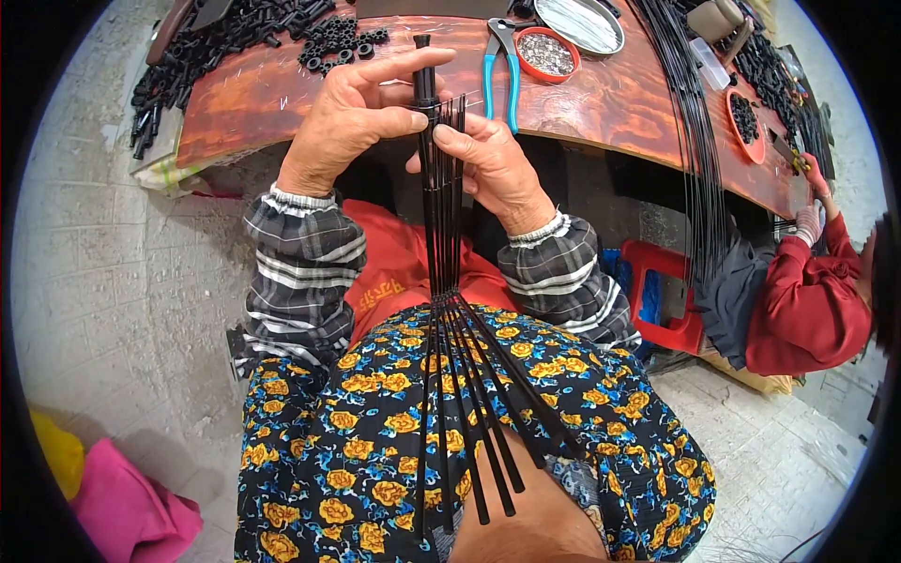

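Observation:
A black umbrella frame (441,239) stands upright before me, its thin ribs bundled at the top and fanning out over my lap below. My left hand (352,122) grips the upper end, thumb pressed to the black tube (424,80) and index finger stretched past it. On the other side, my right hand (497,169) pinches the rib ends between thumb and fingers just under the tube. Whether a small part sits between those fingertips cannot be seen. The lower rib tips lie over my flowered cloth (375,450).
On the wooden table (253,108) lie blue-handled pliers (501,70), a red dish of small metal pieces (547,55), black rings (338,45) and heaped black tubes (272,19). Long black ribs (690,141) hang over its edge. A co-worker in red (812,310) sits right, beside a red stool (657,291).

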A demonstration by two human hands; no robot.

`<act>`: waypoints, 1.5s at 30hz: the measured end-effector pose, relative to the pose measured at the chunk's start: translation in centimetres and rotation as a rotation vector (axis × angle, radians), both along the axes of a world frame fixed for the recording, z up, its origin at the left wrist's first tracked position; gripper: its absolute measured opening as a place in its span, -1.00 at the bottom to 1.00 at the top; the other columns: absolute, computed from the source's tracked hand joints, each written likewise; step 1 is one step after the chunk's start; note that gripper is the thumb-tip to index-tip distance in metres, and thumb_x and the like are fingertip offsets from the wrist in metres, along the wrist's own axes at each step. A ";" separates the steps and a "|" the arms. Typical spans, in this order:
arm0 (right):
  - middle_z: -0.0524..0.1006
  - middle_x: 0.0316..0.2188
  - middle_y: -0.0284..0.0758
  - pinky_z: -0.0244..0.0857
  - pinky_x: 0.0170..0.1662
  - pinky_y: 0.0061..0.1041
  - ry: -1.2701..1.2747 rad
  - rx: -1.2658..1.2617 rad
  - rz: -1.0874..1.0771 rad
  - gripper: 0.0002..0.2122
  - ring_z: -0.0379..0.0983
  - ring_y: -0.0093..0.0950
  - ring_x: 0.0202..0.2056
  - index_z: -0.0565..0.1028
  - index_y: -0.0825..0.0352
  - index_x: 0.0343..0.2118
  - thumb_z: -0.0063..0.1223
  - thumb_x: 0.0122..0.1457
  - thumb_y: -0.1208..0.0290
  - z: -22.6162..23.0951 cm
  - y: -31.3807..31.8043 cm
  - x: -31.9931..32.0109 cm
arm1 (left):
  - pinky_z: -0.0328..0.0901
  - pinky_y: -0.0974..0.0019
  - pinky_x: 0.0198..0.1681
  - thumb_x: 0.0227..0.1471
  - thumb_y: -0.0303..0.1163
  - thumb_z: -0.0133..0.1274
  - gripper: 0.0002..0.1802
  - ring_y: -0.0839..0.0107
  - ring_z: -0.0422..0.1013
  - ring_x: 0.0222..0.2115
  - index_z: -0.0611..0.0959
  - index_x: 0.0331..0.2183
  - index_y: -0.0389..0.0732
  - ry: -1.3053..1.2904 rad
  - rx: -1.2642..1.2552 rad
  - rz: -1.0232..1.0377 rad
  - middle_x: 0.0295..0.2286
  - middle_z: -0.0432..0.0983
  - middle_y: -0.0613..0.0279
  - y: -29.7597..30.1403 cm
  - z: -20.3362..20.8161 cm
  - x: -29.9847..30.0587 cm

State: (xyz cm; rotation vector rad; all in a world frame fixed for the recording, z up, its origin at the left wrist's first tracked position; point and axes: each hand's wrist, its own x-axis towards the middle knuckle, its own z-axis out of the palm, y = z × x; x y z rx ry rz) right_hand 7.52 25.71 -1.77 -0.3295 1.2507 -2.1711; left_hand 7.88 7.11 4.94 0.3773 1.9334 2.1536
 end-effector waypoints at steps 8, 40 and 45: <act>0.61 -0.51 -0.28 -0.01 -0.74 -0.86 -0.007 0.020 -0.029 -0.77 0.36 -0.79 -0.69 0.51 0.35 -0.23 0.06 0.20 0.28 0.3 -0.6 0.3 | 0.41 0.45 -0.14 -0.12 -0.71 0.05 -0.40 0.44 0.46 -0.20 0.46 0.05 -0.25 0.020 -0.048 -0.014 -0.22 0.47 0.25 -1.0 -0.4 -0.1; 0.61 -0.47 -0.26 -0.05 -0.74 -0.83 0.045 -0.136 0.148 -0.78 0.23 -0.81 -0.74 0.50 0.32 -0.20 0.05 0.20 0.28 -0.2 -0.5 -0.2 | 0.34 -0.01 0.00 -0.18 -0.72 0.12 -0.29 -0.09 0.37 -0.02 0.47 0.06 -0.01 0.181 0.424 -0.179 -0.18 0.52 -0.10 -1.3 -5.1 -1.6; 0.60 -0.47 -0.26 -0.04 -0.74 -0.82 0.069 -0.186 0.189 -0.77 0.25 -0.80 -0.74 0.50 0.33 -0.19 0.05 0.20 0.28 -0.3 -0.7 -0.5 | 0.28 -0.03 0.06 -0.17 -0.71 0.12 -0.28 -0.14 0.28 0.05 0.46 0.07 0.03 0.201 0.505 -0.219 -0.16 0.53 -0.04 -0.8 -4.8 -1.3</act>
